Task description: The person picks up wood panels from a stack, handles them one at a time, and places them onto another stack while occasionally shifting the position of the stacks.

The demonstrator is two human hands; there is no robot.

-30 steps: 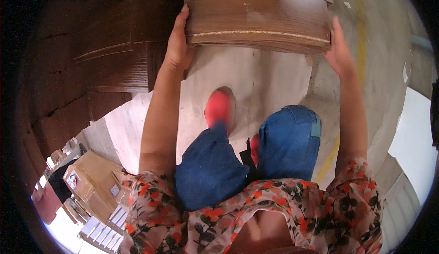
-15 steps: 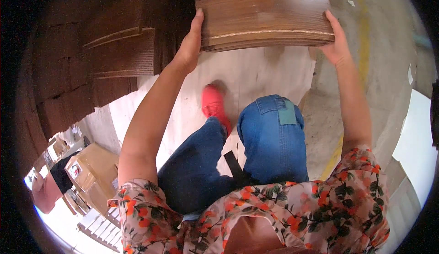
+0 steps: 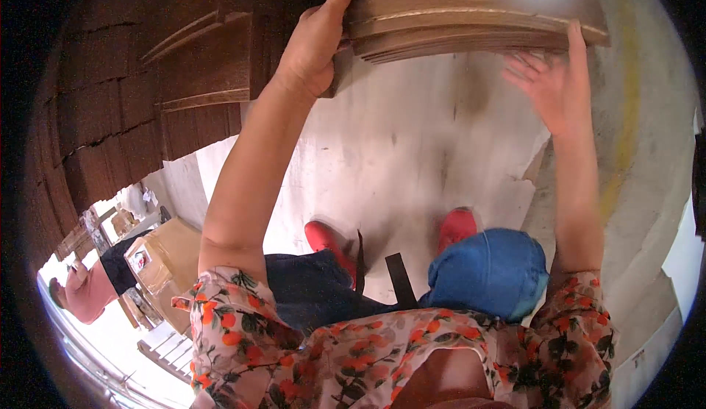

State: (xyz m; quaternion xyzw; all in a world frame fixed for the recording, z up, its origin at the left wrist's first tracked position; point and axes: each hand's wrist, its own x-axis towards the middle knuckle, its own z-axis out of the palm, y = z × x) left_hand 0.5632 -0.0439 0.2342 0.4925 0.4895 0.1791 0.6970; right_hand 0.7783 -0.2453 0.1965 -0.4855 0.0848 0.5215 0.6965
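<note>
At the top of the view lies a stack of brown wood-grain boards, its several thin layers showing along the near edge. My left hand grips the left end of the stack, thumb up on the top board's corner, its other fingers mostly hidden. At the near right edge, my right hand has its fingers spread below the boards. Its thumb reaches up against the edge of the stack, and the fingers are not wrapped round it.
Stacked dark brown boards form a high pile on my left. Cardboard boxes and another person are beyond it at the lower left. Pale flooring lies below my arms, with a yellow floor line to the right.
The stack has shifted up and to the right in view. My right hand has loosened from its right end, fingers now spread. My legs show lower, with both red shoes visible.
</note>
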